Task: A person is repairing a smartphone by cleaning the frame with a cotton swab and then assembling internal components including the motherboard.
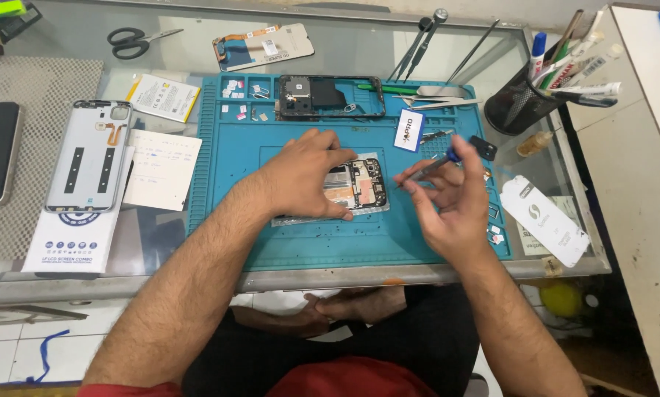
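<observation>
An opened phone [363, 184] with its circuit board showing lies in the middle of a blue work mat [234, 158]. My left hand [304, 175] rests over the phone's left part, fingers curled on its edges. To the right of the phone, my right hand [447, 198] holds a thin screwdriver [440, 163] with a blue collar, its tip pointing left toward the board. A black phone frame [330, 95] sits at the mat's far edge beside several small parts [240, 99].
A silver back cover [91, 156] lies on a white box at left, with a battery [164, 97], paper note [162, 169], scissors [135, 40] and a screen part [264, 45] behind. Tweezers [433, 97] and a mesh tool cup [525, 99] stand at right; a white packet [543, 219] lies near the glass table's front edge.
</observation>
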